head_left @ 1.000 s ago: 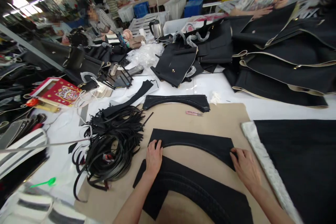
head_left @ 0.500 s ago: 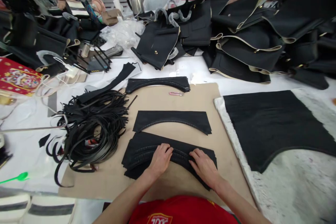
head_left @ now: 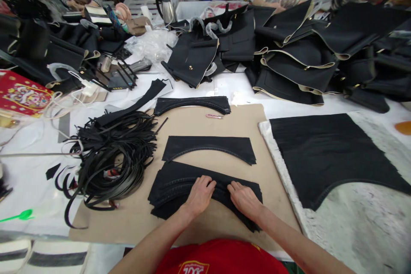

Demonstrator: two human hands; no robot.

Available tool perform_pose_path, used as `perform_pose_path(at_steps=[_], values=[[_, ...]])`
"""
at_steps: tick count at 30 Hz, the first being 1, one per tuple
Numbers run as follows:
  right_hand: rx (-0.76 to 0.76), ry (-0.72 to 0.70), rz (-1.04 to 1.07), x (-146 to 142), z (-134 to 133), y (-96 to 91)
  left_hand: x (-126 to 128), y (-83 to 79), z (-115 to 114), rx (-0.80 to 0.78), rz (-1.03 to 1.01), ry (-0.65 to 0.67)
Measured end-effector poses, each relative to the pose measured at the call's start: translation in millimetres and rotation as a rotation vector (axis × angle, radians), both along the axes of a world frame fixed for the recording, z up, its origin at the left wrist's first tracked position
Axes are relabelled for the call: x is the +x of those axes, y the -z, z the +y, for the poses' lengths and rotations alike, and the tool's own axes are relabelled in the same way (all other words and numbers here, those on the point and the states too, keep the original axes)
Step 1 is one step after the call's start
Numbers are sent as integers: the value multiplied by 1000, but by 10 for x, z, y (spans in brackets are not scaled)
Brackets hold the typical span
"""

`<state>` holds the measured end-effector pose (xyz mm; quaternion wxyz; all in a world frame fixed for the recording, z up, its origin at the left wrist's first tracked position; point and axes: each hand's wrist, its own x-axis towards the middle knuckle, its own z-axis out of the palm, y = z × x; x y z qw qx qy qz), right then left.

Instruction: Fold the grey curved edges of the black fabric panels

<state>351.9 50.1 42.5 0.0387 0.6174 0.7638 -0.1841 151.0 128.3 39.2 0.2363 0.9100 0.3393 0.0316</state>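
Note:
My left hand [head_left: 201,195] has its fingers curled over the curved, stitched edge of a black leather-like panel [head_left: 184,172]. My right hand [head_left: 244,200] pinches that same edge a short way to the right. Under both hands lie several similar panels in a loose stack, their left ends fanned out. Just beyond is another black panel [head_left: 208,145] with an arched, stitched lower edge. Farther off, a narrower curved black piece [head_left: 192,103] rests at the back of the tan board [head_left: 205,126], with small pink thread snips [head_left: 214,116] in front of it.
A heap of black strips [head_left: 115,167] is on the left, near a green spoon [head_left: 25,214]. To the right, a large black sheet [head_left: 327,150] lies on a whitish slab [head_left: 346,231]. Black bag parts [head_left: 295,64] pile up behind. Two people work across the table.
My right hand has shifted slightly left, toward my left hand, and its fingers have drawn together on the panel's edge. My left hand has moved a little to the right.

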Motion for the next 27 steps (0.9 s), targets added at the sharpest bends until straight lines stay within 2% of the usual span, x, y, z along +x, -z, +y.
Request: perform_pose_path(at_steps=[5,10,11,13,15,16,18,21,23,25,27], values=[[24,34,59,-28,142,-186,257,26,5,-22,-40,-39],[79,193,126,80,270,-490,469,19,82,-40,-84,-115],[92,318,182,158,278,-543,481,1,93,-42,-95,-148],[84,715,380,340,264,-619,485,-42,109,-50,-124,-210],[10,1100,599,488,213,-645,483,-85,120,-68,-158,-262],[-47,1200,670,526,177,-640,485,-105,125,-82,-175,-285],[-235,1249,808,513,102,-604,499,-145,130,-115,-206,-333],[-532,1400,1280,354,29,-546,504,-225,104,-177,-244,-421],[-543,1500,1495,264,30,-548,474,-288,44,-196,-254,-498],[-463,1507,1488,239,72,-595,425,-339,-46,-365,-315,-628],[-488,1449,1429,259,137,-677,379,-365,-131,-714,-426,-761]])
